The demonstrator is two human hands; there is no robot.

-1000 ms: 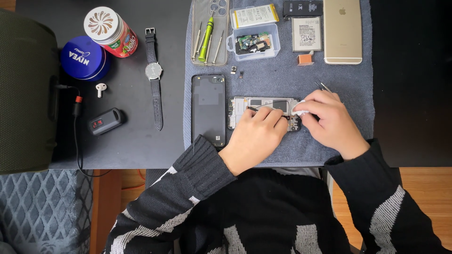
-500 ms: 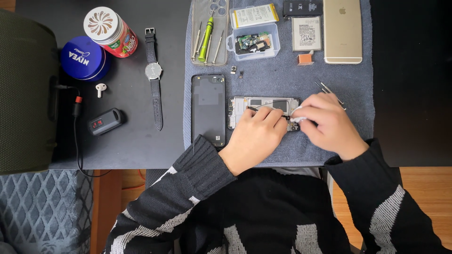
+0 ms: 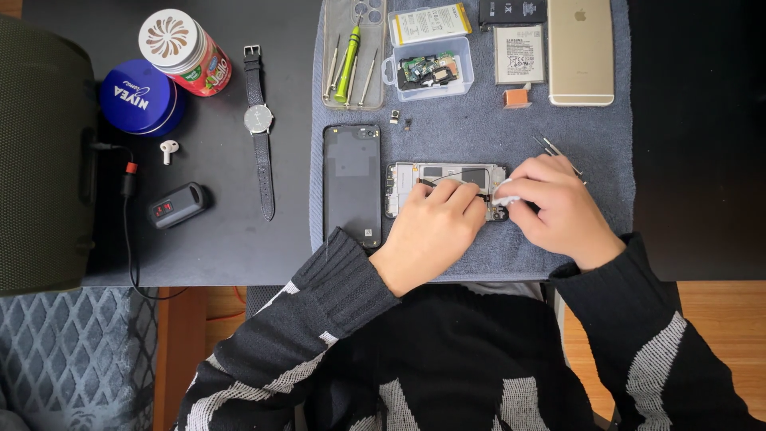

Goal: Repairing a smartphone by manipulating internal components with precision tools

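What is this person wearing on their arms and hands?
Both arms are covered to the wrist by a black knitted sweater with broad whitish, speckled stripes and ribbed cuffs. The left hand and right hand are bare: no gloves, and no rings or watch that show from the head view.

two hands are showing: the left hand [image 3: 431, 231] and the right hand [image 3: 558, 207]. one opened phone frame [image 3: 443, 175] and one black back cover [image 3: 352, 183] are lying on one grey mat [image 3: 479, 120]. one gold phone [image 3: 580, 49], three flat batteries [image 3: 519, 54], one clear parts box [image 3: 431, 70], one wristwatch [image 3: 258, 120], two round tins [image 3: 142, 96], one white earbud [image 3: 167, 149] are sitting there too.
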